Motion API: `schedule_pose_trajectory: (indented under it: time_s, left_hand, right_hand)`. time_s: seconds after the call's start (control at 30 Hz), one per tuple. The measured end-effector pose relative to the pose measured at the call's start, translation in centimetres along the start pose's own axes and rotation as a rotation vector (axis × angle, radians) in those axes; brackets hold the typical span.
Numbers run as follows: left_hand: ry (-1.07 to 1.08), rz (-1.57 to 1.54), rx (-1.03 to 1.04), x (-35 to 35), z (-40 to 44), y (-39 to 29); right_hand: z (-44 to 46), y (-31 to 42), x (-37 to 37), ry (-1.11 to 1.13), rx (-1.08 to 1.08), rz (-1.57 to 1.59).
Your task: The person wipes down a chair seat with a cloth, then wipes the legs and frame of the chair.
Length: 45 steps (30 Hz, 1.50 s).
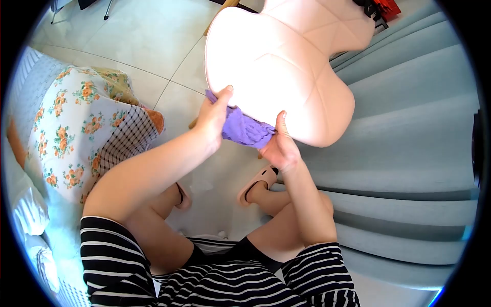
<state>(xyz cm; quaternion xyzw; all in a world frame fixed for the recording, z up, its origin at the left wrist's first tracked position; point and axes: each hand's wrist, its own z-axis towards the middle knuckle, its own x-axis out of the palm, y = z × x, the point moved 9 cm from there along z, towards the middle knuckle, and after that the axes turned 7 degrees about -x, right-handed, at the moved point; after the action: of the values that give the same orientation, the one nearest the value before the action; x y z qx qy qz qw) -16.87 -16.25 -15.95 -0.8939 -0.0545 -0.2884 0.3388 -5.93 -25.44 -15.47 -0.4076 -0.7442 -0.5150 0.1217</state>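
A crumpled purple cloth (246, 129) is stretched between my two hands, in front of the near edge of a pale pink quilted chair (276, 66). My left hand (212, 115) grips the cloth's left end, its thumb pointing up toward the seat edge. At the other end, my right hand (282, 146) holds the cloth, with the thumb raised and the palm partly turned up. The fingers of both hands are partly hidden behind the cloth.
Floral and checked fabric (76, 128) covers a surface on the left. Grey-blue curtains (399, 128) hang along the right. My feet in pink shoes (258, 184) are on the tiled floor (138, 46) below. Red and black items (381, 10) lie beyond the chair.
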Motion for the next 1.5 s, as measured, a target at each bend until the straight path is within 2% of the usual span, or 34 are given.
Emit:
schedule_pose_trajectory:
  time_s: [0.17,0.27,0.33,0.47,0.57,0.67,0.77,0.87,1.03,1.1,1.17,1.23,1.27,1.37,1.4,1.5]
  left_hand:
    - [0.043,0.010,0.063,4.0,0.4,4.2]
    - [0.092,0.127,0.054,6.0,0.0,5.2]
    - [0.092,0.097,0.079,6.6,-0.3,4.8]
    - [0.030,-0.094,0.211,4.8,0.5,2.0]
    - [0.085,-0.031,0.368,3.0,2.6,-1.2]
    - [0.106,0.282,0.239,3.7,2.0,-2.7]
    - [0.175,0.311,0.174,4.4,2.2,-1.9]
    - [0.152,0.320,0.257,4.4,2.7,-0.2]
    - [0.203,0.302,0.246,6.8,0.8,4.9]
    - [0.214,0.329,0.378,7.9,0.4,7.1]
    - [0.366,0.412,0.409,9.7,0.2,10.0]
    - [0.415,0.627,0.364,10.3,-1.3,10.4]
    - [0.411,0.589,0.400,10.3,-0.9,10.3]
    - [0.222,0.405,0.391,8.5,2.2,7.8]
    - [0.229,0.380,0.372,8.6,2.8,6.7]
    - [0.266,0.339,0.256,9.1,4.4,4.3]
  right_hand:
    - [0.2,3.8,-6.3,-0.006,-0.023,-0.056]
    - [0.3,5.2,-7.9,-0.110,-0.114,-0.019]
    - [-0.2,5.5,-7.2,-0.170,-0.193,0.019]
    - [-0.8,3.0,-2.2,-0.048,-0.143,0.003]
    - [-0.4,1.4,0.5,-0.036,-0.118,0.045]
    - [0.8,0.6,-0.2,-0.035,-0.093,0.030]
    - [0.8,1.0,-1.5,-0.127,-0.133,0.041]
    - [0.5,1.3,-3.5,-0.173,-0.176,0.070]
    - [-2.1,2.9,-7.9,-0.386,-0.428,0.144]
    - [-3.9,3.8,-9.0,-0.448,-0.501,0.153]
    - [-5.3,4.9,-11.1,-0.467,-0.523,0.135]
    - [-6.2,5.4,-11.9,-0.456,-0.522,0.156]
    - [-6.8,5.3,-12.4,-0.482,-0.489,0.121]
    - [-7.2,2.5,-8.7,-0.342,-0.294,0.211]
    - [-6.9,1.7,-7.6,-0.259,-0.258,0.242]
    - [-5.9,1.8,-5.0,-0.257,-0.317,0.254]
